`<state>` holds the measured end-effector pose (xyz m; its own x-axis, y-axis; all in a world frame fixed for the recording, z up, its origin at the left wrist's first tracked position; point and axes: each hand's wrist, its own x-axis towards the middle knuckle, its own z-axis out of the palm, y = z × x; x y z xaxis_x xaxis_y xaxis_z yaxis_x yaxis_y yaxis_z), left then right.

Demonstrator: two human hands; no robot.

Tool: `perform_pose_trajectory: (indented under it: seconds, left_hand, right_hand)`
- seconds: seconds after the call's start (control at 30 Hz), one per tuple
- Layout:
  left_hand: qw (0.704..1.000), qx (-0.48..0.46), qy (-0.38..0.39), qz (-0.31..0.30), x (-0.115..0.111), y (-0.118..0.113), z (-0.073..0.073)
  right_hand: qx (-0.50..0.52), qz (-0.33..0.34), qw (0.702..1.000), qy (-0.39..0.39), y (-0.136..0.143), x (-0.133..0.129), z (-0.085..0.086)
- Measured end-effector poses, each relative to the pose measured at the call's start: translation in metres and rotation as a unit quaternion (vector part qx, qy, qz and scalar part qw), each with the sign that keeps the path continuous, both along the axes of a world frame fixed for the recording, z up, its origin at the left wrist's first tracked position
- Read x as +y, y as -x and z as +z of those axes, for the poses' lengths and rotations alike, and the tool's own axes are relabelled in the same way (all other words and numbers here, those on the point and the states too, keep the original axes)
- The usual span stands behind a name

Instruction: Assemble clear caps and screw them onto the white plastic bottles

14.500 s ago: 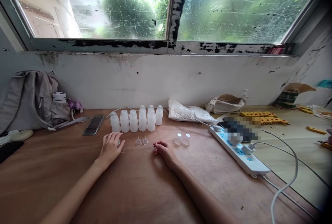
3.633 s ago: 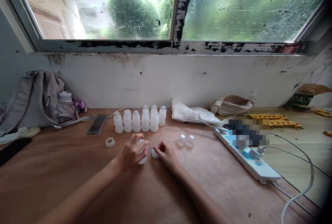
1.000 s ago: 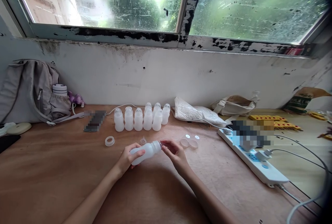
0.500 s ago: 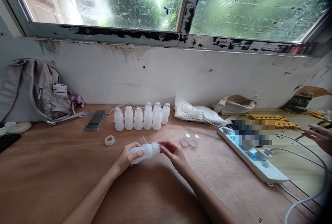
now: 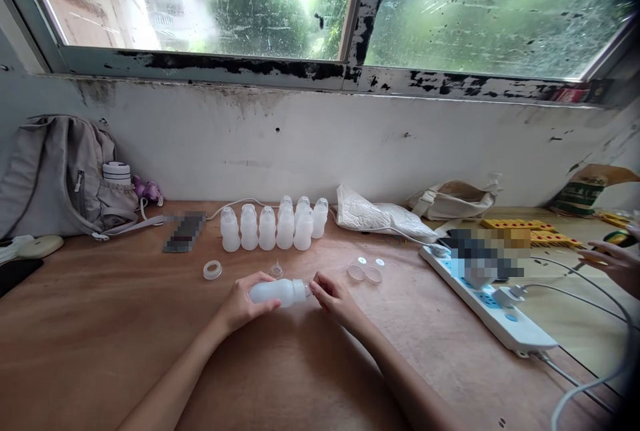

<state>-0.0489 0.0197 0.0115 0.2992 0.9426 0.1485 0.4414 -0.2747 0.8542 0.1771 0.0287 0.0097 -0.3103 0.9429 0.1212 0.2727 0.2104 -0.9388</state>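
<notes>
My left hand (image 5: 249, 299) is wrapped round a frosted white baby bottle (image 5: 278, 292), lying nearly level with its neck to the right. A clear bottle nipple (image 5: 307, 290) sits at the mouth of the bottle. The fingers of my right hand (image 5: 331, 294) pinch its tip. Just beyond the bottle, another clear nipple (image 5: 276, 271) rests on the table. A white screw ring (image 5: 213, 270) lies to the left. Clear round caps (image 5: 357, 274) and small white discs (image 5: 380, 262) lie to the right.
Several capped bottles (image 5: 267, 228) stand in a group near the wall. A white power strip (image 5: 487, 304) with cables runs along the right. A plastic bag (image 5: 380, 214) and a grey backpack (image 5: 60, 178) lie at the back. Another person's hand (image 5: 617, 268) is at the far right.
The bottle has turned from slightly tilted to nearly level. My right fingers have shifted a little to the right and their grip has narrowed to the nipple's tip.
</notes>
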Motion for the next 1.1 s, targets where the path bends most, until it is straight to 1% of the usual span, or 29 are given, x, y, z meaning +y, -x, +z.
perform_pose_trajectory:
  seconds: [0.13,0.23,0.27,0.3,0.4,0.43,0.47,0.5,0.53,0.6,0.63,0.67,0.7,0.73,0.77,0.8,0.83,0.87,0.9,0.93,0.97,1.0,1.03,1.07,1.1]
  left_hand:
    - [1.0,0.0,-0.003,-0.004,-0.002,-0.001,0.001]
    - [0.999,-0.04,0.02,0.021,-0.003,-0.004,-0.001]
    - [0.997,-0.061,0.038,0.029,-0.003,-0.006,-0.001]
    - [0.994,-0.086,0.061,0.033,-0.003,-0.007,-0.002]
    - [0.98,-0.151,0.13,0.005,-0.005,-0.014,-0.003]
    - [0.975,-0.163,0.147,-0.008,-0.007,-0.017,-0.003]
    - [0.973,-0.167,0.156,-0.014,-0.008,-0.019,-0.003]
    - [0.976,-0.16,0.149,-0.01,-0.01,-0.022,-0.003]
    - [0.982,-0.145,0.122,0.006,-0.012,-0.025,-0.002]
    - [0.992,-0.109,0.033,0.064,-0.015,-0.029,-0.001]
    - [0.991,-0.099,0.0,0.087,-0.017,-0.031,0.0]
    - [0.991,-0.1,0.0,0.093,-0.018,-0.033,0.001]
    - [0.99,-0.113,0.04,0.075,-0.02,-0.034,0.002]
    - [0.983,-0.138,0.111,0.037,-0.022,-0.036,0.002]
    - [0.966,-0.169,0.194,-0.014,-0.024,-0.038,0.003]
    - [0.94,-0.199,0.269,-0.066,-0.026,-0.04,0.004]
    - [0.916,-0.218,0.321,-0.102,-0.029,-0.043,0.005]
    - [0.907,-0.223,0.339,-0.114,-0.032,-0.047,0.005]
    - [0.917,-0.209,0.324,-0.102,-0.035,-0.05,0.005]
    - [0.942,-0.176,0.278,-0.071,-0.038,-0.053,0.005]
    - [0.968,-0.134,0.211,-0.034,-0.041,-0.056,0.005]
    - [0.987,-0.091,0.134,-0.001,-0.044,-0.059,0.005]
    - [0.996,-0.055,0.06,0.022,-0.046,-0.06,0.005]
    - [0.999,-0.027,-0.002,0.033,-0.048,-0.061,0.004]
    - [0.998,-0.006,-0.047,0.037,-0.049,-0.062,0.002]
  right_hand:
    - [-0.011,-0.022,1.0,0.013,0.003,0.001,-0.004]
    - [0.033,-0.048,0.998,0.022,0.003,0.001,-0.004]
    - [0.059,-0.039,0.997,0.027,0.002,0.0,-0.002]
    - [0.087,-0.017,0.995,0.036,0.003,0.0,-0.001]
    - [0.163,0.076,0.98,0.085,0.005,-0.005,0.005]
    - [0.181,0.088,0.975,0.096,0.007,-0.007,0.006]
    - [0.195,0.083,0.972,0.101,0.01,-0.008,0.006]
    - [0.202,0.063,0.972,0.101,0.012,-0.01,0.006]
    - [0.204,0.035,0.974,0.096,0.015,-0.011,0.005]
    - [0.2,-0.026,0.976,0.084,0.019,-0.012,0.004]
    - [0.203,-0.044,0.975,0.083,0.02,-0.013,0.004]
    - [0.212,-0.051,0.972,0.084,0.021,-0.014,0.004]
    - [0.228,-0.048,0.969,0.089,0.022,-0.015,0.005]
    - [0.247,-0.034,0.963,0.098,0.022,-0.016,0.006]
    - [0.268,-0.014,0.957,0.109,0.022,-0.017,0.008]
    - [0.284,0.006,0.951,0.123,0.022,-0.018,0.01]
    - [0.294,0.018,0.946,0.138,0.021,-0.02,0.011]
    - [0.298,0.016,0.942,0.152,0.022,-0.021,0.012]
    - [0.301,0.002,0.94,0.161,0.022,-0.021,0.013]
    - [0.305,-0.022,0.938,0.165,0.023,-0.022,0.012]
    - [0.312,-0.05,0.935,0.161,0.025,-0.022,0.012]
    - [0.322,-0.076,0.932,0.151,0.027,-0.023,0.011]
    - [0.333,-0.097,0.928,0.138,0.029,-0.023,0.01]
    - [0.343,-0.111,0.924,0.126,0.031,-0.024,0.009]
    - [0.35,-0.121,0.921,0.118,0.033,-0.025,0.009]
